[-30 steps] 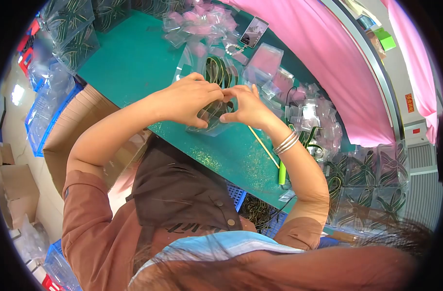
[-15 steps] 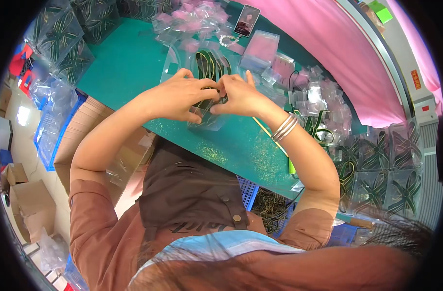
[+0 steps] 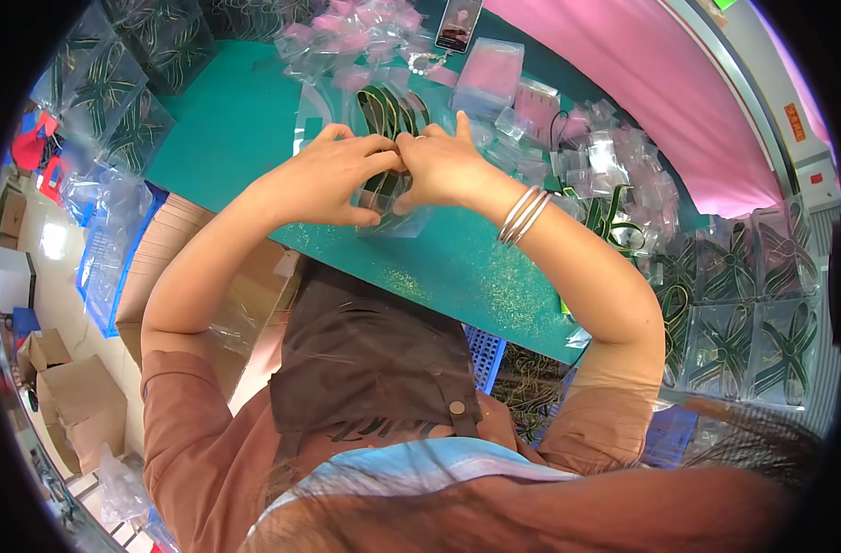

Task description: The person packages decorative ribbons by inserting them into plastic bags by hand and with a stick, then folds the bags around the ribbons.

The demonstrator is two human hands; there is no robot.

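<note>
- At 12 o'clock on the green table (image 3: 222, 138) lies our looped ribbon (image 3: 388, 115), with clear plastic (image 3: 411, 224) under or around it; we cannot tell which.
- Our left hand (image 3: 321, 181) at 11 o'clock and our right hand (image 3: 441, 168) at 12 nearly meet over its lower part. Both curve, thumbs apart from fingers; we cannot tell whether they pinch anything.
- We judge this piece unfinished, as both hands are at it.
- Looking done: flat bagged ribbons (image 3: 724, 341) at 3 o'clock, more at 10.
- Looking undone: a ribbon heap (image 3: 531, 378) between 4 and 5 o'clock, and a loose ribbon (image 3: 611, 217) between 2 and 3.
</note>
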